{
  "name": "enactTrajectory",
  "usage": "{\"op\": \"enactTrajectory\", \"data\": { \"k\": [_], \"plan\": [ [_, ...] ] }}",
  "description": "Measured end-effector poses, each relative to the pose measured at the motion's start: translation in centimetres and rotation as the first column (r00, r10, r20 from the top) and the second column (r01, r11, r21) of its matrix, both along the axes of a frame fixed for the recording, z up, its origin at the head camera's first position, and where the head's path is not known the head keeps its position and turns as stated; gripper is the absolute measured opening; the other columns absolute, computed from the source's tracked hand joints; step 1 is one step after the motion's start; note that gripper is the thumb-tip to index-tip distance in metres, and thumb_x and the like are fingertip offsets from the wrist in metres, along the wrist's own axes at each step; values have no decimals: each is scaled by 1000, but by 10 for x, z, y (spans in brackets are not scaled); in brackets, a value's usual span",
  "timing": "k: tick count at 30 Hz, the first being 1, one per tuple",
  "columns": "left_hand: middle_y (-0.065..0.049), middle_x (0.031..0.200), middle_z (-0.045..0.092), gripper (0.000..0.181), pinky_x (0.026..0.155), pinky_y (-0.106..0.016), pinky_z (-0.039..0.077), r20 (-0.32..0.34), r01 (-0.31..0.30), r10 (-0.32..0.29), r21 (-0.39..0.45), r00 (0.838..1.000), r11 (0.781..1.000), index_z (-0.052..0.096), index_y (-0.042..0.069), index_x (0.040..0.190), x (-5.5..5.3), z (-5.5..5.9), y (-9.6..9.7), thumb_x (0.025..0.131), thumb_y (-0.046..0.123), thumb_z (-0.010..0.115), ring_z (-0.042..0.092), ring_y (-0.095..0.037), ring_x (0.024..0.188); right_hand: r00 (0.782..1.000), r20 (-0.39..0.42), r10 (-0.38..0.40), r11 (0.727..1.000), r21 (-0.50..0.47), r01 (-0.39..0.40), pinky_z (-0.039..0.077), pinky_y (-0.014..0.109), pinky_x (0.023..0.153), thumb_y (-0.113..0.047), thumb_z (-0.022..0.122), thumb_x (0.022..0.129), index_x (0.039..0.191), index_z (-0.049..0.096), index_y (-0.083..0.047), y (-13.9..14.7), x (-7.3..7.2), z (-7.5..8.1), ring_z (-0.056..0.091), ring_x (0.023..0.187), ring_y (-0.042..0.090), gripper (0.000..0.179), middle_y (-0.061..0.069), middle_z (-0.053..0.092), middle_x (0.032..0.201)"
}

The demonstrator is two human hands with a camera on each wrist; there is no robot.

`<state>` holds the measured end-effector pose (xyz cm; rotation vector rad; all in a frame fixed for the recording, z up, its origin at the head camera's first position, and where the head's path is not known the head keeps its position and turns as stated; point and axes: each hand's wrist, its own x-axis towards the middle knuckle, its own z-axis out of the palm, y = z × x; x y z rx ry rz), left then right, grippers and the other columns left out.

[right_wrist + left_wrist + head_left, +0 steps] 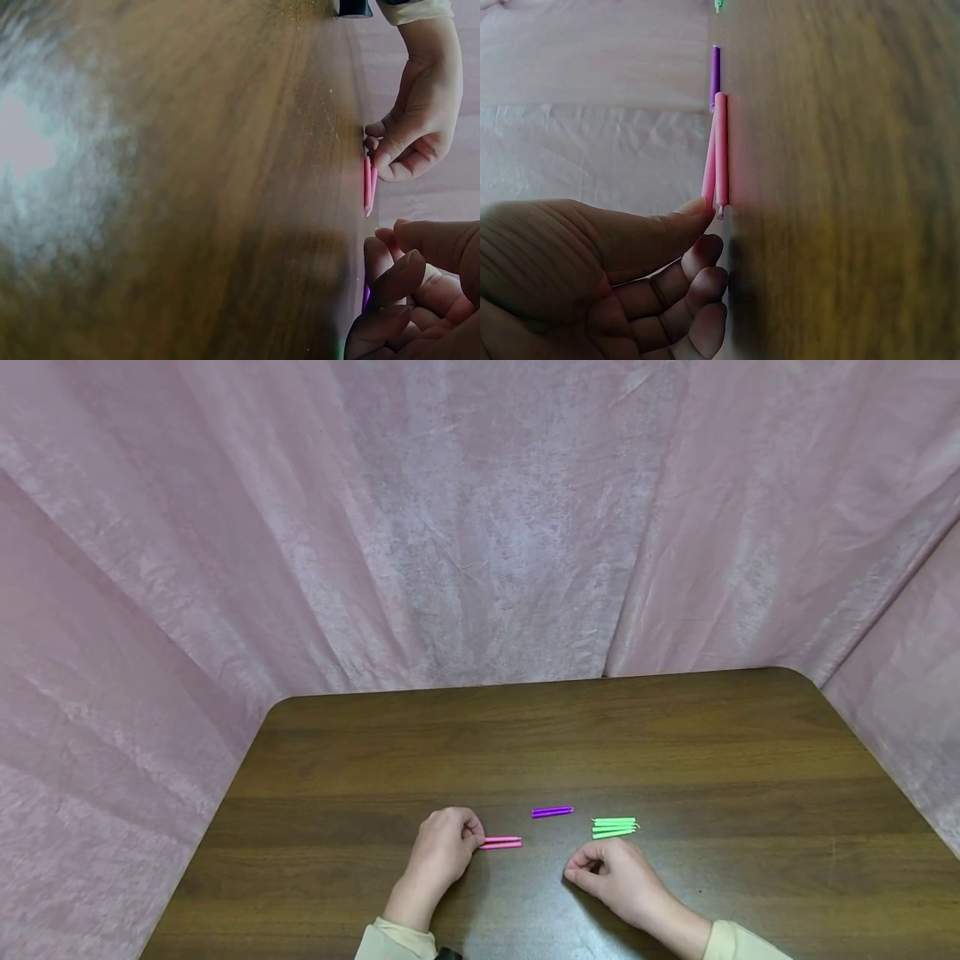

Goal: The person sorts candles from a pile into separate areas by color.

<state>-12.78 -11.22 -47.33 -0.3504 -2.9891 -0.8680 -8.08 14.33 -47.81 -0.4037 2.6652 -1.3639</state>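
Note:
My left hand (442,847) pinches the end of a pink candle (709,172) between thumb and fingers, its other fingers curled below. A second pink candle (721,150), wick end toward the hand, lies right beside it on the table. To the right my right hand (618,877) hovers low over the wood, fingers loosely curled with nothing between them. Just beyond that hand several light green candles (615,828) lie side by side. Purple candles (552,812) rest together between the pink and green groups, a little farther back.
The brown wooden table (337,777) has rounded far corners. A pink curtain (487,527) hangs behind it and along both sides. Part of a dark object (448,954) shows by the left sleeve.

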Motion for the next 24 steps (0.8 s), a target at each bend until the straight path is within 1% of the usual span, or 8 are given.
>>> {"op": "enactTrajectory", "data": {
  "k": [5,13,18,21,24],
  "plan": [
    [12,59,52,18,55,-24,39,-12,5,-5,-1,1000,1000,66,15,67,0,0,-1,74,5,80,46,-4,57,1000,0,-5,1000,6,5,45,23,65,-17,75,83,76,71,-18,0,0,0,52,66,-3,8,-16,63,72],
    [12,58,50,19,57,-24,39,-7,0,0,-4,1000,1000,66,16,67,-2,0,0,75,5,79,46,-5,59,1000,9,-16,1000,14,16,43,23,62,-18,76,82,76,72,-18,-1,-1,0,50,62,-2,7,-16,63,72],
    [13,57,48,20,56,-24,39,-46,-1,1,5,999,1000,65,15,66,-2,-1,1,74,5,79,45,-5,58,1000,4,-22,1000,22,22,43,23,62,-18,76,82,76,72,-19,-1,0,0,50,62,-3,7,-16,64,72],
    [13,58,48,19,55,-24,39,-33,2,-2,20,999,1000,65,15,66,-1,-1,1,74,5,79,44,-4,57,1000,3,-21,1000,22,21,43,23,63,-19,76,82,76,72,-19,-1,0,-1,50,62,-3,7,-17,64,72],
    [12,59,50,18,56,-24,39,7,6,-6,30,1000,1000,66,15,68,0,-1,1,75,4,78,45,-5,57,1000,6,-15,1000,18,15,43,23,63,-19,76,82,76,72,-19,-1,0,-2,50,61,-2,7,-17,64,72]
  ]
}}
